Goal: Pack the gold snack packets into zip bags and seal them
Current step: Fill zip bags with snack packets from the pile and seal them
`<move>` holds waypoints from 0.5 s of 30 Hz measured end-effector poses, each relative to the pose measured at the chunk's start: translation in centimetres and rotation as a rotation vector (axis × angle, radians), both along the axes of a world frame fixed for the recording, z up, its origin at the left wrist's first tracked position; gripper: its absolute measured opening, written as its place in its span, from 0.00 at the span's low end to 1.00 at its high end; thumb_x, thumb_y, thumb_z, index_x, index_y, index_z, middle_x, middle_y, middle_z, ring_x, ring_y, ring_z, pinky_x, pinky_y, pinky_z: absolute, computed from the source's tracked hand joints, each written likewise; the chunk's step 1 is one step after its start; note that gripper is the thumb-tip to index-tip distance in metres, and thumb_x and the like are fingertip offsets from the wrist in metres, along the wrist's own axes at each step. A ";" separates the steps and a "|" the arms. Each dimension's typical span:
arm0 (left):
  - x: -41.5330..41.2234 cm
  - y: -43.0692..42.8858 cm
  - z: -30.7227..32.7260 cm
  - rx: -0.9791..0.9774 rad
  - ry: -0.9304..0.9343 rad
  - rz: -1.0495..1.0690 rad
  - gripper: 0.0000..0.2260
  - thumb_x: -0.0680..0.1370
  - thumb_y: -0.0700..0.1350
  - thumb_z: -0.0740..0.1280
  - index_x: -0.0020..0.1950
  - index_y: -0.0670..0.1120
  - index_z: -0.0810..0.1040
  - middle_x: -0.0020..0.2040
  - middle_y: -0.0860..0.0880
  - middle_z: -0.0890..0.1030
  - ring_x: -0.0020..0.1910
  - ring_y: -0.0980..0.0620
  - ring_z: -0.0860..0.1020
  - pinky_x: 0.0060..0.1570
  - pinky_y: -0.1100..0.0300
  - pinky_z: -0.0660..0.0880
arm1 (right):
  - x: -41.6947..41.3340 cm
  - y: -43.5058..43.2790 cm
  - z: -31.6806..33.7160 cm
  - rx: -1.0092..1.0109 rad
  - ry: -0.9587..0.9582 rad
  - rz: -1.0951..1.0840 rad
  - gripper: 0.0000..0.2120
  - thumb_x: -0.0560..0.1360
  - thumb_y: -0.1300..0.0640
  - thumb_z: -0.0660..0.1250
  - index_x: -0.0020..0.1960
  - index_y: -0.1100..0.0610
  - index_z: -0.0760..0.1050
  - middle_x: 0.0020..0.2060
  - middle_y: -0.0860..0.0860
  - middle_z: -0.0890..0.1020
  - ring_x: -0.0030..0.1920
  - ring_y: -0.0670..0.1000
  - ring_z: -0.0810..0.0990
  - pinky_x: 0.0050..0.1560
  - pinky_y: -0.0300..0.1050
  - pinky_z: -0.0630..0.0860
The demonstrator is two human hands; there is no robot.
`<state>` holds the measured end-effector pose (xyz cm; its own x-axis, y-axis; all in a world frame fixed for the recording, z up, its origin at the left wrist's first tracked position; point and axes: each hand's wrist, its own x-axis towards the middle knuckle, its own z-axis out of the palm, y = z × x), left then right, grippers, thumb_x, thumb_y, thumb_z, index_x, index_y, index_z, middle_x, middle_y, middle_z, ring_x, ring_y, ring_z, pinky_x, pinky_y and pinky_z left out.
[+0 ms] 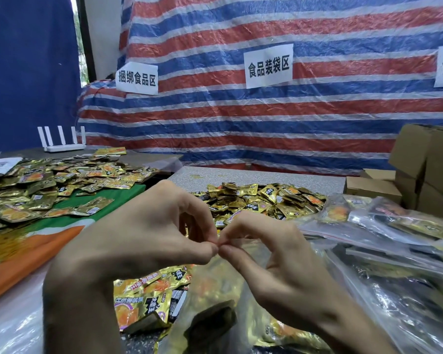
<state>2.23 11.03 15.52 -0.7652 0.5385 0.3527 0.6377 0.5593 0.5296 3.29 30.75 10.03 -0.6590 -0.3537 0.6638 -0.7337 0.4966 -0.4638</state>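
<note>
Near, a clear zip bag with gold snack packets inside is pinched at its top edge by left hand and right hand, thumbs meeting, seemingly on the seal. Far signs read 捆绑食品区 and 食品装袋区. Filled bags lie right, loose packets left.
</note>
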 end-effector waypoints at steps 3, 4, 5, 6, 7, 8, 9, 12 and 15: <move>-0.3 -0.2 -0.1 0.025 -0.046 -0.025 0.03 0.67 0.51 0.73 0.38 0.53 0.84 0.34 0.50 0.83 0.34 0.50 0.80 0.34 0.54 0.77 | 0.1 -0.2 -0.2 -0.010 0.007 -0.025 0.01 0.75 0.52 0.68 0.45 0.48 0.78 0.40 0.41 0.80 0.45 0.44 0.80 0.44 0.41 0.75; -0.3 -0.3 -0.1 0.024 -0.070 -0.034 0.05 0.67 0.52 0.72 0.39 0.52 0.84 0.35 0.50 0.83 0.34 0.50 0.79 0.34 0.53 0.76 | 0.1 -0.3 -0.2 -0.015 0.006 -0.028 0.01 0.75 0.52 0.68 0.45 0.48 0.78 0.39 0.41 0.80 0.45 0.44 0.80 0.44 0.42 0.76; -0.4 -0.5 -0.1 0.022 -0.100 -0.045 0.08 0.68 0.55 0.72 0.40 0.52 0.83 0.35 0.49 0.82 0.35 0.49 0.79 0.35 0.52 0.75 | 0.1 -0.3 -0.3 -0.016 0.006 -0.026 0.02 0.75 0.51 0.68 0.45 0.48 0.78 0.39 0.41 0.80 0.45 0.44 0.80 0.44 0.42 0.76; -0.4 -0.5 -0.2 0.023 -0.137 -0.055 0.11 0.68 0.59 0.71 0.41 0.52 0.83 0.36 0.48 0.82 0.35 0.48 0.78 0.36 0.51 0.74 | 0.1 -0.4 -0.3 -0.014 0.005 -0.021 0.02 0.76 0.51 0.68 0.45 0.48 0.78 0.39 0.41 0.80 0.45 0.44 0.80 0.45 0.43 0.76; -0.4 -0.6 -0.3 0.016 -0.171 -0.060 0.15 0.69 0.62 0.70 0.42 0.52 0.83 0.36 0.48 0.81 0.35 0.49 0.77 0.36 0.52 0.74 | 0.1 -0.4 -0.3 -0.009 0.003 -0.015 0.02 0.76 0.51 0.68 0.45 0.48 0.78 0.39 0.41 0.80 0.45 0.44 0.80 0.45 0.43 0.76; -0.5 -0.6 -0.4 -0.009 -0.192 -0.062 0.17 0.70 0.64 0.69 0.42 0.52 0.82 0.36 0.49 0.81 0.34 0.52 0.76 0.35 0.54 0.73 | 0.1 -0.4 -0.4 -0.002 0.001 -0.013 0.03 0.76 0.51 0.68 0.45 0.48 0.77 0.39 0.41 0.80 0.45 0.44 0.80 0.45 0.44 0.76; -0.7 -0.6 -0.5 -0.049 -0.199 -0.066 0.18 0.73 0.65 0.68 0.42 0.52 0.82 0.36 0.51 0.81 0.33 0.55 0.75 0.34 0.57 0.71 | 0.0 -0.4 -0.5 0.004 -0.002 -0.014 0.03 0.77 0.50 0.67 0.45 0.49 0.77 0.39 0.41 0.80 0.45 0.44 0.80 0.46 0.46 0.76; -1.0 -0.3 -0.6 -0.098 -0.176 -0.101 0.15 0.76 0.61 0.66 0.41 0.50 0.82 0.36 0.52 0.82 0.34 0.58 0.76 0.35 0.63 0.71 | -0.2 0.0 -0.3 0.005 -0.033 -0.013 0.05 0.77 0.50 0.68 0.45 0.50 0.78 0.40 0.43 0.81 0.46 0.45 0.80 0.47 0.47 0.77; -1.4 0.2 -0.3 -0.010 -0.176 -0.210 0.12 0.77 0.53 0.69 0.38 0.48 0.82 0.34 0.50 0.81 0.34 0.58 0.78 0.36 0.67 0.71 | -0.4 1.2 0.5 0.004 -0.140 0.054 0.05 0.76 0.49 0.69 0.44 0.50 0.81 0.41 0.44 0.84 0.46 0.46 0.82 0.50 0.50 0.78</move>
